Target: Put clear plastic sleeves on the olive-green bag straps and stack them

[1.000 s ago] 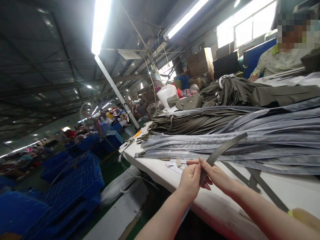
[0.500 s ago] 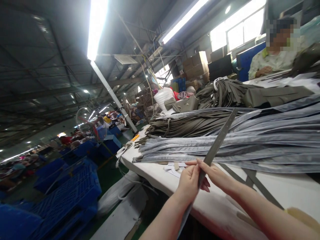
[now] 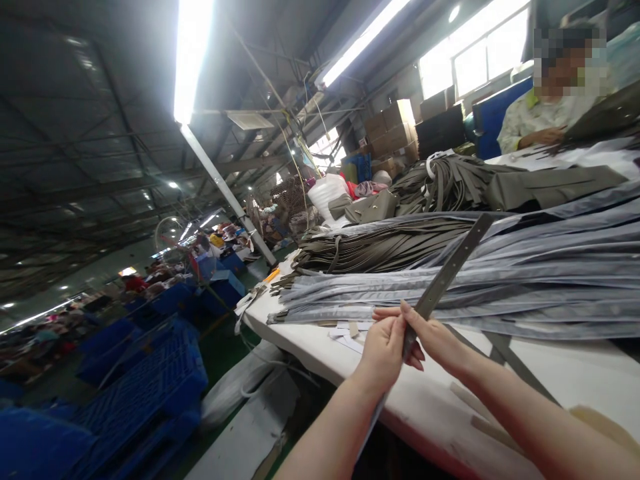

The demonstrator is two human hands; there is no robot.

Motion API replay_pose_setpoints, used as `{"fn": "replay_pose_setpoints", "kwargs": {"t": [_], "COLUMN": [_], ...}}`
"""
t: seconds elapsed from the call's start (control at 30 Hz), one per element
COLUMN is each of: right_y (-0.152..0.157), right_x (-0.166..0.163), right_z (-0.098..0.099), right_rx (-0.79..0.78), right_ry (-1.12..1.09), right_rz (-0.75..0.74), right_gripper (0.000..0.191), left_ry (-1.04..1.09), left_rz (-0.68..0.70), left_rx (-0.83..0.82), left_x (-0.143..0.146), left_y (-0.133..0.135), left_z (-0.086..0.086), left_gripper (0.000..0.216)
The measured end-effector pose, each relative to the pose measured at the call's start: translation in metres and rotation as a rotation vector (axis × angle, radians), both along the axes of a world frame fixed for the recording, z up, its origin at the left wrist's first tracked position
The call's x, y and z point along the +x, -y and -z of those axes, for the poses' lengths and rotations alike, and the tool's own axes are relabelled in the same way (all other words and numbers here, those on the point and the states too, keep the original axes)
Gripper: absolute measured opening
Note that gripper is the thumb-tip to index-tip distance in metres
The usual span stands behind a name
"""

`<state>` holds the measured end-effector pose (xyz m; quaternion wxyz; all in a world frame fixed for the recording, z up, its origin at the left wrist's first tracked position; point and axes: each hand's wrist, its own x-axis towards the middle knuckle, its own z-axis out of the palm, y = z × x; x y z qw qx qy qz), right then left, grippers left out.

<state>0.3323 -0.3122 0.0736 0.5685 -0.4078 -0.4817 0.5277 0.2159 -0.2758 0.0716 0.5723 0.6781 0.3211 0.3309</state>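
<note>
A long dark grey-green strap (image 3: 453, 265) with a row of small holes slants up and away from my hands. My left hand (image 3: 384, 350) is closed on it, thumb on top. Just beside it, my right hand (image 3: 431, 337) pinches the same strap, and the fingertips of both hands meet. The strap's lower end hangs down past my left wrist over the table edge. Behind my hands lie bundles of straps, some with a pale grey side up (image 3: 345, 293), others dark (image 3: 380, 243). Two loose straps (image 3: 520, 370) cross on the table beyond my right forearm.
The white table (image 3: 320, 353) has its near edge under my forearms, with paper scraps (image 3: 350, 331) on it. A co-worker (image 3: 535, 123) sits across at the right, handling dark material. Blue plastic pallets (image 3: 135, 400) stand on the floor at left. Cartons (image 3: 393, 130) are stacked behind.
Both hands have shifted slightly right and up with the strap, whose holed face now shows more clearly. Across the table, the co-worker's hand has moved to the right.
</note>
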Motion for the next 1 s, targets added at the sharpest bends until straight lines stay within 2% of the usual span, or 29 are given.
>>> {"fn": "replay_pose_setpoints", "kwargs": {"t": [0.1,0.2,0.27,0.4,0.47,0.63,0.7,0.9,0.97,1.0], "right_y": [-0.003,-0.003,-0.002,0.003,0.003,0.000,0.000,-0.003,-0.004,-0.005], "right_x": [0.017,0.037,0.037,0.017,0.016,0.040,0.040,0.008,0.013,0.019], "right_z": [-0.009,-0.017,-0.018,-0.012,-0.013,-0.027,-0.027,-0.009,-0.009,-0.011], "right_rx": [0.051,0.166,0.155,0.033,0.064,0.216,0.205,0.109,0.164,0.209], "right_ry": [-0.061,-0.114,-0.076,-0.046,-0.057,-0.148,-0.151,-0.089,-0.069,-0.070], "right_rz": [0.126,0.268,0.242,0.124,0.140,0.344,0.309,0.099,0.163,0.249], "right_gripper": [0.068,0.057,0.060,0.080,0.077,0.060,0.060,0.074,0.069,0.068], "left_ry": [-0.010,-0.028,-0.017,0.001,-0.013,-0.036,-0.016,-0.005,-0.024,-0.033], "left_rz": [0.026,0.065,0.074,0.041,0.046,0.057,0.044,0.004,0.010,0.015], "left_rx": [-0.029,-0.037,-0.019,0.050,0.059,-0.002,0.000,0.108,0.090,0.068], "left_x": [0.000,0.004,0.010,0.018,0.016,0.008,0.009,0.013,0.009,0.007], "left_y": [-0.001,0.000,0.000,0.000,0.000,0.001,0.001,0.001,0.001,0.002], "left_z": [0.005,0.004,-0.002,-0.017,-0.017,-0.004,-0.004,-0.024,-0.023,-0.021], "left_gripper": [0.067,0.069,0.068,0.065,0.064,0.068,0.069,0.066,0.066,0.066]}}
